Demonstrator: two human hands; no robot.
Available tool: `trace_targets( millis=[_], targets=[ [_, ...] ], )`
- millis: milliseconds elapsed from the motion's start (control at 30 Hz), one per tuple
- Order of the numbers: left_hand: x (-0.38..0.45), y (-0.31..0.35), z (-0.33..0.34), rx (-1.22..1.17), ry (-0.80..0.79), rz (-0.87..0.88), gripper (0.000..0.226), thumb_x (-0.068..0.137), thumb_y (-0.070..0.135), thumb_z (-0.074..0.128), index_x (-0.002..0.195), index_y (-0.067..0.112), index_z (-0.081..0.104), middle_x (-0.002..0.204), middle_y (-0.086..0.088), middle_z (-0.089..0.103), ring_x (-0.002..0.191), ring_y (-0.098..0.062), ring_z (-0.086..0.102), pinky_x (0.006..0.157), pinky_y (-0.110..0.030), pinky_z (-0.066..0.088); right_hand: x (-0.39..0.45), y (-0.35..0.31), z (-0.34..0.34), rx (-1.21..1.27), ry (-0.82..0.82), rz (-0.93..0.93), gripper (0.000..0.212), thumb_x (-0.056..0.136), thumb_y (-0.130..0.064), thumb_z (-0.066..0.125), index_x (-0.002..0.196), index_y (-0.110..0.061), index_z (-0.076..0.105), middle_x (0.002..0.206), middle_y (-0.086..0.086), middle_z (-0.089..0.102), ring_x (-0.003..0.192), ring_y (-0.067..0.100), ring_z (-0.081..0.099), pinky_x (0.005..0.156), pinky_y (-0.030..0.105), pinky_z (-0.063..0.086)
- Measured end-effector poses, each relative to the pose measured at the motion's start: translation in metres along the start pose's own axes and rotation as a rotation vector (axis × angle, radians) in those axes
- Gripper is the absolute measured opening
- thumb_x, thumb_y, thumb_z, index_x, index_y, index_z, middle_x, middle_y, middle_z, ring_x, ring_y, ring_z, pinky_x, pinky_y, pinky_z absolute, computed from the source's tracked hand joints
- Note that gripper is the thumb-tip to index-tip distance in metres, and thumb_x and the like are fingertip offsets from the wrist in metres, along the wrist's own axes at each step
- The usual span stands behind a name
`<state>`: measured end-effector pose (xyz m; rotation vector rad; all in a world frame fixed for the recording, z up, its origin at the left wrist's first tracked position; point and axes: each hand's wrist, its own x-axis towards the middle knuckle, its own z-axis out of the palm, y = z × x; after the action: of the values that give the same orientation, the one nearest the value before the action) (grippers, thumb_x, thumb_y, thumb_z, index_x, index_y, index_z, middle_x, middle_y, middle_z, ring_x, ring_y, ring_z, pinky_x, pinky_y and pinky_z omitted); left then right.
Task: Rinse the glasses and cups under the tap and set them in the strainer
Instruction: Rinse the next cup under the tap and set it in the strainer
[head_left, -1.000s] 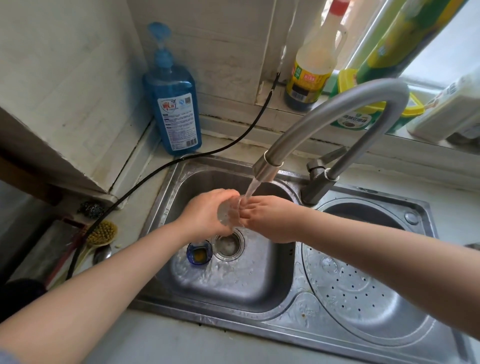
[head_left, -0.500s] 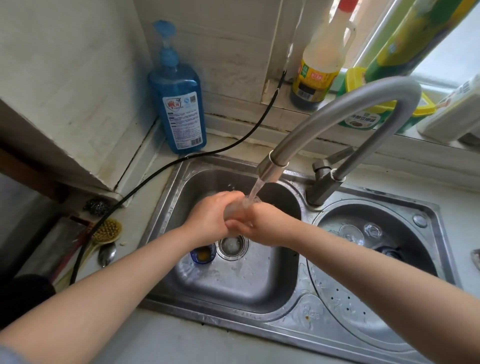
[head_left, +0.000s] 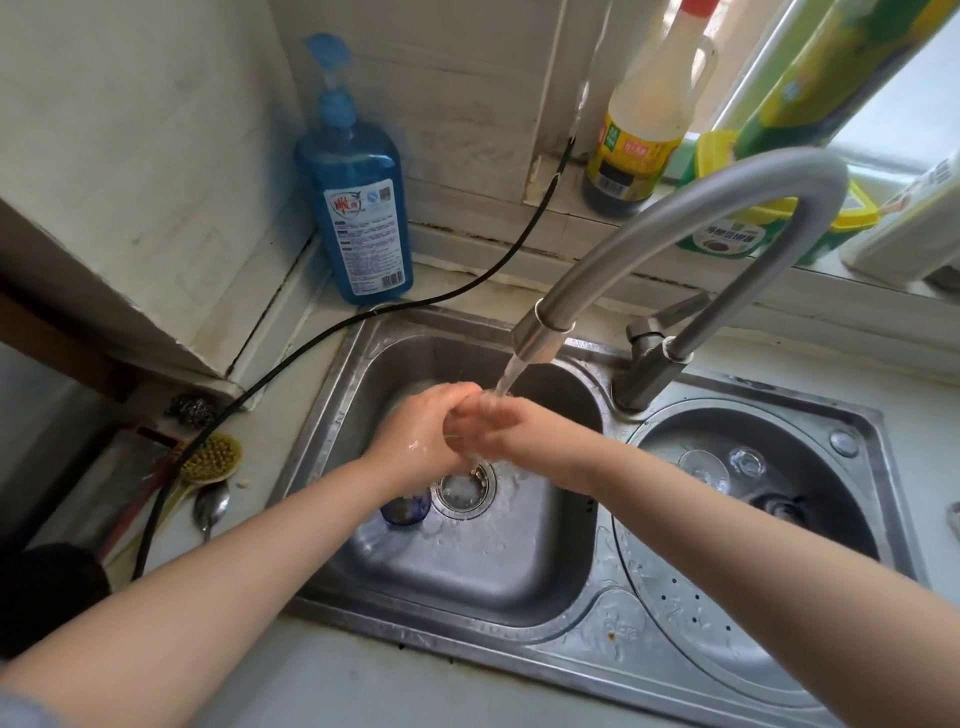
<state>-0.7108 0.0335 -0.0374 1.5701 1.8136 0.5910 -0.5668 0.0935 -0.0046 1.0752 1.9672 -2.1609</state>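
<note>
Left hand curled round small clear glass, right hand pinching its other side, fingers wrapped, both under running stream from tap, over drain near middle of left sink basin. Glass mostly hidden by fingers, shape hard to tell. Likely light, rigid, wet and slippery, breakable; best held round the wall with thumb opposing, not by rim. Forearms reaching in from near edge, converging, wrists slightly bent down. Blue cup on basin floor just left of drain, unrinsed probably. Two clear glasses already in round strainer at far side of right basin. Soap bottle at sink's far-left corner.
</note>
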Motion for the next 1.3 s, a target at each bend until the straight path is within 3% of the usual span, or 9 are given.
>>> trace_targets(
  millis=[133,233,333,500,667,733,900,1067,1300],
  targets=[
    [0.0,-0.004,-0.003,-0.031,-0.034,-0.067,0.053,0.055,0.016,0.08,0.104,0.025,0.064,0.098,0.01,0.067,0.089,-0.011,0.062,0.075,-0.037,0.052,0.002,0.028,-0.013,-1.365,0.069,-0.454,0.044,0.076,-0.005,0.062,0.12,-0.008,0.062,0.118,0.006,0.067,0.12,0.023,0.056,0.117,0.035,0.026],
    [0.001,-0.005,-0.003,-0.057,-0.042,-0.06,0.052,0.053,0.02,0.082,0.102,0.026,0.064,0.095,0.011,0.066,0.087,-0.01,0.061,0.076,-0.038,0.052,0.002,0.038,-0.029,-1.586,0.141,-0.698,0.047,0.065,-0.007,0.072,0.111,0.0,0.063,0.099,0.009,0.074,0.108,0.023,0.066,0.117,0.04,0.012],
    [0.002,-0.003,-0.003,-0.051,-0.05,-0.066,0.054,0.053,0.021,0.081,0.103,0.029,0.064,0.097,0.012,0.066,0.089,-0.008,0.062,0.076,-0.037,0.052,-0.004,0.038,-0.018,-1.452,0.22,-0.598,0.046,0.068,-0.014,0.071,0.112,-0.003,0.064,0.105,0.009,0.072,0.113,0.024,0.062,0.119,0.042,0.011],
    [-0.004,0.004,0.001,-0.089,0.027,-0.051,0.062,0.06,0.015,0.079,0.119,0.01,0.061,0.116,-0.007,0.065,0.108,-0.024,0.059,0.088,-0.035,0.048,-0.003,0.009,0.016,-0.274,0.116,-0.056,0.042,0.085,-0.004,0.064,0.126,-0.006,0.058,0.12,0.006,0.066,0.111,0.017,0.061,0.101,0.033,0.046],
    [-0.002,-0.002,-0.004,-0.119,-0.061,-0.073,0.061,0.055,0.016,0.086,0.112,0.022,0.064,0.103,0.008,0.067,0.094,-0.014,0.062,0.081,-0.04,0.052,-0.001,0.027,-0.028,-1.269,0.042,-0.452,0.041,0.075,-0.005,0.061,0.113,-0.02,0.069,0.121,-0.002,0.066,0.122,0.019,0.055,0.114,0.05,0.023],
    [-0.002,-0.003,-0.006,-0.151,-0.104,-0.099,0.065,0.056,0.013,0.087,0.115,0.021,0.063,0.104,0.007,0.067,0.095,-0.012,0.062,0.083,-0.035,0.052,0.0,0.036,-0.041,-1.426,0.121,-0.671,0.029,0.078,-0.011,0.064,0.104,-0.02,0.072,0.111,-0.005,0.07,0.118,0.015,0.058,0.113,0.052,0.015],
    [-0.008,-0.012,-0.007,-0.435,-0.305,-0.225,0.075,0.058,0.02,0.091,0.124,0.026,0.055,0.11,0.008,0.068,0.101,-0.006,0.065,0.09,-0.028,0.053,-0.009,0.038,-0.036,-0.724,0.11,-0.506,0.007,0.087,-0.016,0.069,0.093,-0.016,0.071,0.099,-0.004,0.07,0.099,0.012,0.063,0.099,0.039,0.044],
    [-0.021,-0.008,0.006,-0.816,-0.424,-0.452,0.073,0.057,0.049,0.078,0.122,0.026,0.055,0.116,-0.007,0.068,0.102,-0.022,0.067,0.093,-0.042,0.052,-0.013,0.04,-0.016,0.207,0.212,-0.196,0.022,0.084,0.005,0.066,0.097,-0.013,0.067,0.088,0.004,0.065,0.082,0.007,0.063,0.086,0.023,0.05],
    [-0.029,-0.001,0.019,-1.441,-0.543,-0.688,0.043,0.084,0.035,0.058,0.114,0.004,0.058,0.087,-0.019,0.062,0.07,-0.026,0.062,0.063,-0.033,0.054,-0.001,0.038,-0.004,0.165,0.375,-0.022,0.011,0.09,-0.019,0.065,0.095,-0.009,0.067,0.078,-0.002,0.066,0.076,0.01,0.064,0.077,0.023,0.053]
  ],
)
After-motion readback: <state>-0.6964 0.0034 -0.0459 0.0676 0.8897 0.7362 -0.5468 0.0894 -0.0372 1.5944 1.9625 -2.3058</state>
